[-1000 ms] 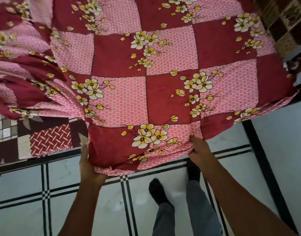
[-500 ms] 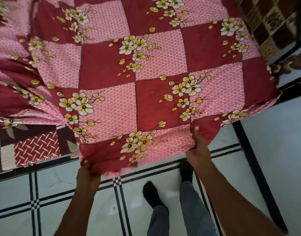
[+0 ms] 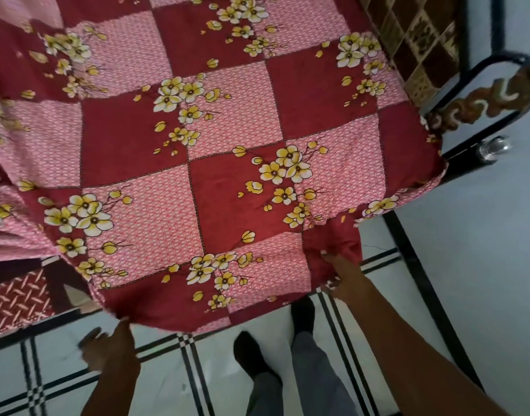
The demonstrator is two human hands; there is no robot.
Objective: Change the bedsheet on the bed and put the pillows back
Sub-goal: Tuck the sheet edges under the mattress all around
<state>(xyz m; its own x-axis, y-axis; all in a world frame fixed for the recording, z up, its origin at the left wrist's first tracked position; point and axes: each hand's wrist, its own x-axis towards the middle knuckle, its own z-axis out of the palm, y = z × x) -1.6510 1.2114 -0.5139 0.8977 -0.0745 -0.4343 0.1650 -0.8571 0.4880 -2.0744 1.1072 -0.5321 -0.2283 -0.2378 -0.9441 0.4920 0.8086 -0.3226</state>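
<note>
A red and pink checked bedsheet (image 3: pixel 227 163) with yellow flowers lies spread over the bed, its near hem hanging over the bed's edge. My right hand (image 3: pixel 343 273) grips a bunched fold of the sheet near the right corner, thumb on top of the cloth. At the lower left hem, my left hand (image 3: pixel 110 349) is blurred, its fingers spread out to the left and only the thumb touching the sheet's edge. No pillow is in view.
Patterned mattress shows uncovered at the lower left (image 3: pixel 17 301) and the upper right (image 3: pixel 423 40). The black metal bed frame (image 3: pixel 498 64) curves round the right corner. My feet in black socks (image 3: pixel 251 355) stand on white floor tiles with black lines.
My right hand has moved right along the hem toward the bed's corner, still holding the sheet. My left hand has loosened its grip on the hem and its fingers have spread.
</note>
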